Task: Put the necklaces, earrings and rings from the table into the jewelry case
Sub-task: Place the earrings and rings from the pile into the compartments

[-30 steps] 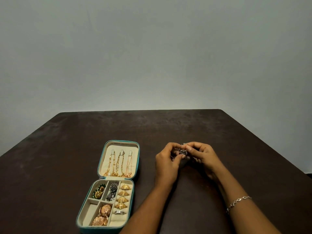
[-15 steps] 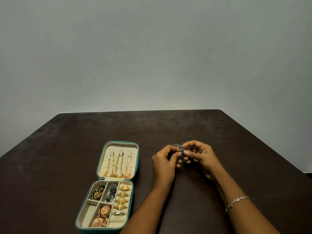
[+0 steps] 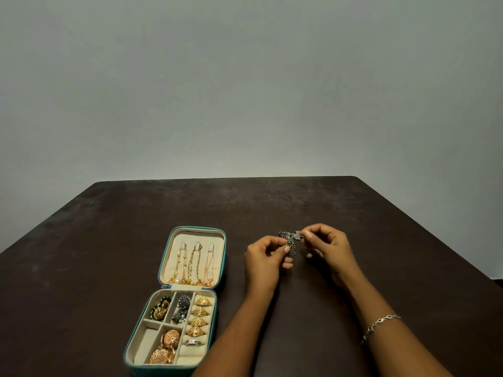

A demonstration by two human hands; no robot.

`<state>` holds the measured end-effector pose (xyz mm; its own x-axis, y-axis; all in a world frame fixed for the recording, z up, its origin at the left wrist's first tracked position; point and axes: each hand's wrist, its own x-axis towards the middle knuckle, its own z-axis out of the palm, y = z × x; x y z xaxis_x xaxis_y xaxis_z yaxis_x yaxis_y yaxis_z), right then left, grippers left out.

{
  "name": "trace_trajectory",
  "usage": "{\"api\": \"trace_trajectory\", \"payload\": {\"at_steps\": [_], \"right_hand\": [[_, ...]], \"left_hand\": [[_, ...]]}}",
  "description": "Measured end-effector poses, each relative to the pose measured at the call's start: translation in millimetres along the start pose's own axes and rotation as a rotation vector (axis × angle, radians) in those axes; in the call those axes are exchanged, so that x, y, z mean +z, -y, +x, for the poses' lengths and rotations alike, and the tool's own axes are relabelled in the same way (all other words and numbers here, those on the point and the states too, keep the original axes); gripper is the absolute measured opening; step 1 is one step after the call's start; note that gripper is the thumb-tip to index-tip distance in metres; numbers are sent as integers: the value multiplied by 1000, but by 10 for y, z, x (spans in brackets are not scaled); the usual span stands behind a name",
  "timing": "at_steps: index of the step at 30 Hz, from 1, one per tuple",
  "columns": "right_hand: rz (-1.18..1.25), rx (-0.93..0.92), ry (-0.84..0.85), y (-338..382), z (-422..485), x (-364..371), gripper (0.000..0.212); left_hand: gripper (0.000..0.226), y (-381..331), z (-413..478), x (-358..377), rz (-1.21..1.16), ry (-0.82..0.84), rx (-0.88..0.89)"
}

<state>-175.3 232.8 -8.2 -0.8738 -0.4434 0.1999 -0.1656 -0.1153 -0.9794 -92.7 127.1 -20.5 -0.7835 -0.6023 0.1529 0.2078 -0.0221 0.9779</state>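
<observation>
A small dark silver earring (image 3: 290, 238) hangs between my two hands above the middle of the table. My left hand (image 3: 268, 258) pinches its lower part and my right hand (image 3: 328, 244) pinches its upper end. To the left lies the open teal jewelry case (image 3: 221, 265). Gold necklaces (image 3: 193, 263) hang in its lid. Its tray holds gold rings (image 3: 200, 317), a silver ring (image 3: 193, 342), dark silver earrings (image 3: 181, 308), green-gold earrings (image 3: 160, 309) and round gold earrings (image 3: 167, 346).
The dark brown table (image 3: 81, 268) ends at a far edge against a plain grey wall (image 3: 245, 91). A silver bracelet (image 3: 381, 323) sits on my right wrist. The case's front-left compartment (image 3: 148, 342) shows bare lining.
My hands have drawn slightly apart and the dark earring now shows stretched out between the fingertips, lifted a little higher than a second ago. The case has not moved.
</observation>
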Motion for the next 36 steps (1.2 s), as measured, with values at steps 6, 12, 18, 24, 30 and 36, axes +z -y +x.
{"api": "trace_trajectory", "payload": {"at_steps": [6,12,18,24,30,36], "right_hand": [[-414,32,-186,-177,252,-45,17],[-876,-10,-163,-196,382,25,22],[-931,18,-177,-181,394,59,6],[-751,-8,-224,-172,361,19,14],[-834,61,-203,-152,386,35,9],[-767,53,-138,-137,384,-14,20]], "left_hand": [[22,40,14,-7,12,-34,-7],[22,62,18,-25,4,-55,-7],[22,65,22,-25,93,-89,2],[22,59,16,-23,120,-96,15],[22,76,20,-19,118,-91,22],[18,119,38,-30,151,-95,44]]}}
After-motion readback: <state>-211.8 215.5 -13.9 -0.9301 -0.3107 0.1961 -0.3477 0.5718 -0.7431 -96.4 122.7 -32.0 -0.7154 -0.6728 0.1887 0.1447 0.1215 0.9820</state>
